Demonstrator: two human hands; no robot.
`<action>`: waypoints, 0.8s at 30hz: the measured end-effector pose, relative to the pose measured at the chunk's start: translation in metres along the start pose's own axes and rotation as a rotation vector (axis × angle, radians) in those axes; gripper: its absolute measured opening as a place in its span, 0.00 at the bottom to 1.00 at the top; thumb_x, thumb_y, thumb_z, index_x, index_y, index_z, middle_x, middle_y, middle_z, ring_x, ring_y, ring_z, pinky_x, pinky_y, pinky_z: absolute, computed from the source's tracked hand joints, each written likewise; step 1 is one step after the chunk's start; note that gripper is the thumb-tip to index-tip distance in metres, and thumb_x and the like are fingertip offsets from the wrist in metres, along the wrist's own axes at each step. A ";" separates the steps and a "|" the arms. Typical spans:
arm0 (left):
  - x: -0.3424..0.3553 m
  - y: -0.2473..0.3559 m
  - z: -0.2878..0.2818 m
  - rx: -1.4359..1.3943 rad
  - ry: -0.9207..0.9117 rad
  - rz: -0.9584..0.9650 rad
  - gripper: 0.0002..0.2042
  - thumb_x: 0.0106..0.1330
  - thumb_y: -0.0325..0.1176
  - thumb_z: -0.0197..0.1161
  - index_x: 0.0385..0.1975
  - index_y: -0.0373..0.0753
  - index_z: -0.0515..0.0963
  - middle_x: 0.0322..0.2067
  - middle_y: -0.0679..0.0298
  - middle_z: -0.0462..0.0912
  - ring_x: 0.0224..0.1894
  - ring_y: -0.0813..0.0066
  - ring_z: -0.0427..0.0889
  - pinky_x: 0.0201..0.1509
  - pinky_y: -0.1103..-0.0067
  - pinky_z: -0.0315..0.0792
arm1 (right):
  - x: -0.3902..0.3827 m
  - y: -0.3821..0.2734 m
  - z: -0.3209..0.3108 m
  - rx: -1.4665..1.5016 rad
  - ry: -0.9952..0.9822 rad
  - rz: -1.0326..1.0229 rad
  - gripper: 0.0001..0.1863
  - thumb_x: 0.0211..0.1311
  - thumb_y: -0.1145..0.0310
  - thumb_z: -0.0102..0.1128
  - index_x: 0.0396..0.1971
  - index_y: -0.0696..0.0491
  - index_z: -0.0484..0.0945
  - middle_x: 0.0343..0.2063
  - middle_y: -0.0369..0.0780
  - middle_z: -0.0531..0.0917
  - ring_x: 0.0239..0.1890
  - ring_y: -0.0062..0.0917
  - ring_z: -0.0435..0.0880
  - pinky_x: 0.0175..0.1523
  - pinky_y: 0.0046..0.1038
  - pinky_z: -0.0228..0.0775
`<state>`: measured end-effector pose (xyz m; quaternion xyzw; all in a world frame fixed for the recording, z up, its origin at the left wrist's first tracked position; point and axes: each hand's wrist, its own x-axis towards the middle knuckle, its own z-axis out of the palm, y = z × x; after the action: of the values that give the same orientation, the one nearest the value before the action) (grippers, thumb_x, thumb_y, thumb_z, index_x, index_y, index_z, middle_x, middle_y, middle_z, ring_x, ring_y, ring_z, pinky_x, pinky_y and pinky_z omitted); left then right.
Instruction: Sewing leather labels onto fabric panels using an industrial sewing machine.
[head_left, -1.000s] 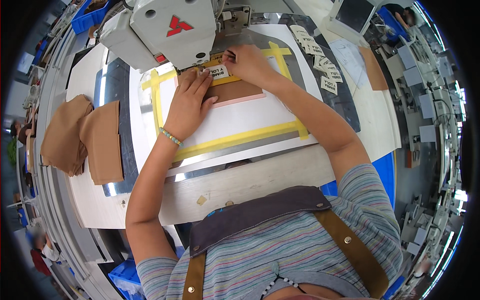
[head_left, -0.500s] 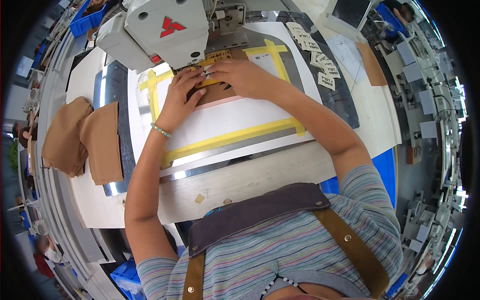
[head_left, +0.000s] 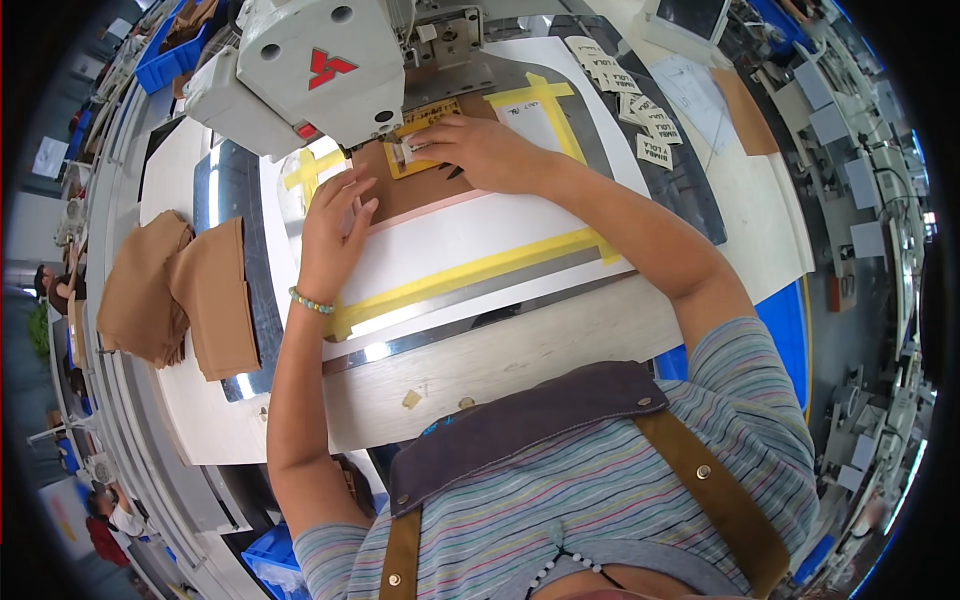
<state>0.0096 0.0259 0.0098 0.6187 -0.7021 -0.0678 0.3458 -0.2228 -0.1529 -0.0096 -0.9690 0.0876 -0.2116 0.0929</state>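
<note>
My left hand (head_left: 332, 235), beaded bracelet at the wrist, has its fingers apart at the left side of a brown panel with pink edging (head_left: 410, 203), just below the white sewing machine's head (head_left: 310, 85). My right hand (head_left: 492, 155) lies over a yellow template (head_left: 420, 172) on that panel, fingertips on a white label in it, mostly hidden by them. Small dark pointed shapes (head_left: 455, 172) show under this hand; I cannot make out what they are. All sit on a white sheet (head_left: 440, 215) framed with yellow tape (head_left: 460, 258).
Folded brown fabric (head_left: 140, 290) lies left. Scattered printed labels (head_left: 655, 150) and papers (head_left: 690, 105) lie right, near a screen (head_left: 685, 20). Blue bins (head_left: 165, 55) stand back left, and another (head_left: 270, 555) below. Co-workers (head_left: 55, 285) are at the far sides.
My left hand has moved leftward and down, off the label and template. My right hand went from fingers at the label's right end to lying over it, further left.
</note>
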 end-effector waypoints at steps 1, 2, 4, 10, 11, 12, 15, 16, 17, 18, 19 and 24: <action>-0.003 0.000 -0.002 -0.002 -0.002 -0.027 0.13 0.70 0.28 0.65 0.53 0.33 0.84 0.61 0.57 0.83 0.65 0.53 0.78 0.69 0.66 0.71 | 0.001 -0.001 -0.001 0.001 0.005 0.002 0.24 0.61 0.81 0.54 0.57 0.51 0.84 0.64 0.36 0.80 0.66 0.35 0.76 0.69 0.34 0.74; -0.006 0.000 -0.003 0.002 -0.006 -0.023 0.13 0.70 0.28 0.65 0.53 0.33 0.84 0.61 0.57 0.83 0.65 0.53 0.78 0.69 0.66 0.71 | 0.002 -0.002 -0.002 0.011 -0.015 0.009 0.24 0.61 0.81 0.54 0.56 0.51 0.85 0.64 0.36 0.81 0.66 0.35 0.76 0.69 0.34 0.74; -0.007 0.001 -0.004 -0.030 -0.027 -0.070 0.13 0.71 0.28 0.64 0.52 0.33 0.84 0.61 0.57 0.82 0.65 0.54 0.78 0.70 0.66 0.71 | 0.001 0.000 -0.002 0.018 -0.030 0.023 0.24 0.61 0.81 0.55 0.56 0.51 0.85 0.64 0.36 0.81 0.66 0.35 0.76 0.69 0.34 0.73; -0.003 0.003 -0.007 -0.027 -0.032 -0.043 0.12 0.72 0.29 0.65 0.51 0.33 0.85 0.60 0.57 0.83 0.65 0.55 0.77 0.71 0.66 0.70 | 0.001 -0.002 -0.003 0.020 -0.019 0.004 0.22 0.62 0.80 0.54 0.55 0.52 0.86 0.63 0.36 0.82 0.66 0.35 0.77 0.69 0.35 0.73; -0.002 0.004 -0.007 -0.026 -0.034 -0.040 0.12 0.72 0.29 0.65 0.51 0.33 0.85 0.60 0.57 0.83 0.65 0.55 0.77 0.71 0.66 0.70 | 0.002 -0.003 -0.003 0.005 -0.020 0.011 0.22 0.62 0.80 0.54 0.54 0.53 0.86 0.62 0.37 0.82 0.65 0.35 0.77 0.69 0.35 0.73; -0.001 0.004 -0.006 -0.018 -0.035 -0.031 0.12 0.72 0.29 0.65 0.51 0.33 0.85 0.60 0.57 0.83 0.65 0.54 0.77 0.71 0.65 0.70 | 0.002 -0.003 -0.001 -0.010 -0.022 0.018 0.21 0.63 0.80 0.54 0.54 0.53 0.86 0.62 0.37 0.82 0.65 0.35 0.77 0.69 0.34 0.73; 0.001 0.002 -0.006 0.010 -0.029 -0.005 0.12 0.71 0.29 0.65 0.51 0.33 0.85 0.59 0.57 0.84 0.65 0.53 0.77 0.71 0.64 0.69 | 0.004 -0.001 -0.001 0.008 -0.018 0.003 0.21 0.63 0.80 0.54 0.54 0.54 0.86 0.61 0.38 0.83 0.64 0.36 0.78 0.69 0.34 0.73; 0.002 0.001 -0.005 0.029 -0.020 0.008 0.12 0.71 0.29 0.65 0.51 0.33 0.85 0.59 0.56 0.84 0.65 0.52 0.77 0.72 0.64 0.69 | 0.005 -0.002 0.000 0.006 -0.017 0.001 0.21 0.63 0.80 0.54 0.54 0.54 0.86 0.61 0.38 0.83 0.64 0.36 0.78 0.69 0.34 0.73; 0.003 0.000 -0.005 0.030 -0.018 0.008 0.12 0.71 0.29 0.65 0.51 0.33 0.85 0.59 0.56 0.84 0.65 0.52 0.77 0.72 0.64 0.69 | 0.006 -0.004 0.001 -0.022 -0.002 0.012 0.21 0.63 0.79 0.54 0.54 0.54 0.86 0.60 0.38 0.83 0.64 0.36 0.78 0.69 0.35 0.73; 0.004 -0.001 -0.004 0.033 -0.022 0.016 0.12 0.71 0.29 0.65 0.51 0.33 0.85 0.59 0.56 0.84 0.66 0.51 0.76 0.72 0.63 0.69 | 0.008 -0.005 0.002 -0.051 0.015 0.023 0.21 0.63 0.79 0.53 0.54 0.54 0.86 0.60 0.39 0.84 0.64 0.36 0.78 0.68 0.35 0.74; 0.006 -0.002 -0.004 0.037 -0.027 0.024 0.12 0.71 0.28 0.65 0.51 0.33 0.85 0.58 0.56 0.84 0.66 0.50 0.76 0.72 0.62 0.68 | 0.009 -0.004 0.001 -0.052 0.016 0.021 0.21 0.63 0.79 0.53 0.54 0.54 0.86 0.60 0.39 0.84 0.64 0.36 0.78 0.68 0.35 0.74; 0.015 -0.005 -0.003 0.059 -0.037 0.043 0.13 0.70 0.29 0.65 0.51 0.32 0.85 0.59 0.56 0.84 0.67 0.49 0.75 0.73 0.62 0.68 | 0.016 0.005 -0.002 -0.018 0.022 0.070 0.21 0.63 0.80 0.54 0.53 0.55 0.85 0.59 0.40 0.84 0.64 0.37 0.79 0.68 0.36 0.74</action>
<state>0.0152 0.0125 0.0155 0.6121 -0.7230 -0.0512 0.3160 -0.2102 -0.1611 -0.0025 -0.9638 0.1243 -0.2179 0.0904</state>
